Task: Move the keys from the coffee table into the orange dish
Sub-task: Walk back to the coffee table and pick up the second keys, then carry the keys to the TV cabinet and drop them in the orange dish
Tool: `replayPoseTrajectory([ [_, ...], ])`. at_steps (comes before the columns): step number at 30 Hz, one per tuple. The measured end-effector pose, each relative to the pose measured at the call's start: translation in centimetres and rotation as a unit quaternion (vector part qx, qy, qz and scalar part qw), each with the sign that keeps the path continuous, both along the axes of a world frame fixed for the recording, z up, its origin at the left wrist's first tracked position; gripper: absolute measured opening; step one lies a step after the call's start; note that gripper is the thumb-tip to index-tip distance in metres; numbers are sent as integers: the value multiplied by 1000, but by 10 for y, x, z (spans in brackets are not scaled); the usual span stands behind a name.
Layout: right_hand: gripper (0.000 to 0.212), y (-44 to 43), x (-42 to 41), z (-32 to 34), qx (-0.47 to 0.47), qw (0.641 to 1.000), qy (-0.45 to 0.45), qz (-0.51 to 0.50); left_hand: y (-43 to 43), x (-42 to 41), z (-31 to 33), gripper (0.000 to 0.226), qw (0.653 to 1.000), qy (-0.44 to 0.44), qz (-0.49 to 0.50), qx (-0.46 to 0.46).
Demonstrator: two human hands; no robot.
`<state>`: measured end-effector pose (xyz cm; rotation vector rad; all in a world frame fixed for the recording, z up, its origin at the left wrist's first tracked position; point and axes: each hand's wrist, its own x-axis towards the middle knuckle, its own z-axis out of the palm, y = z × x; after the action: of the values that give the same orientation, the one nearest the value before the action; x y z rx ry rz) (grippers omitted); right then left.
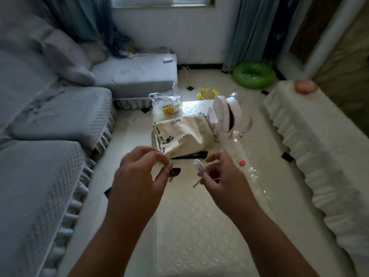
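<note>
- Two bare forearms rise from the bottom edge and lean toward each other, with both hands held in the air above a tabletop (199, 226) covered in white quilted cloth.
- The left hand (137, 176) shows its back, wrist bent slightly inward. Its thumb and forefinger pinch the small metal ring of a dark-headed key (175, 172), which hangs just beneath the fingertips. The other fingers are curled.
- The right hand (221, 176) is close beside it but not touching, palm turned to the left. Its thumb and curled fingers pinch a pale-headed key (199, 168), whose thin blade points down and to the left.
- Whether the two keys are joined cannot be told.
- Both keys are off the tabletop, held over its middle.
- An orange dish (305, 86), blurred, sits well away at the far end of a white-draped cabinet (319, 146) on the right.
- At the far end of the tabletop lie a cream cloth bag (179, 136), a clear plastic bag (167, 108) printed with a yellow smiley, and a white toy (225, 114).
- A grey quilted sofa (40, 116) fills the left side.
</note>
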<state>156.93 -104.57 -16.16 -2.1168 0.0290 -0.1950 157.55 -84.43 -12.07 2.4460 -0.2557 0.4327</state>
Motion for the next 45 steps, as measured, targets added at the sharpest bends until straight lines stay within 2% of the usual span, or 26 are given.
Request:
replayPoseTrajectory([
  [6, 17, -5, 8, 84, -19, 997, -71, 3, -2, -2, 82, 9, 998, -52, 15, -16],
  [9, 17, -5, 12, 114, -29, 996, -80, -3, -5, -4, 108, 8, 997, -74, 9, 14],
  [12, 16, -7, 12, 133, -55, 996, -72, 11, -7, -8, 123, 11, 996, -77, 8, 33],
  [19, 15, -12, 5, 159, -134, 980, -146, 8, -2, -12, 144, 9, 996, -78, -6, 49],
  [25, 13, -1, -12, 171, -167, 972, -166, -5, 10, -12, 148, 7, 998, -40, -53, 22],
  [39, 8, 76, -76, 183, -193, 968, -97, -127, 77, -13, 147, 10, 982, -13, -189, 2],
  [45, 9, 102, -119, 172, -254, 944, -66, -198, 90, -31, 138, 13, 962, -15, -270, -29],
])
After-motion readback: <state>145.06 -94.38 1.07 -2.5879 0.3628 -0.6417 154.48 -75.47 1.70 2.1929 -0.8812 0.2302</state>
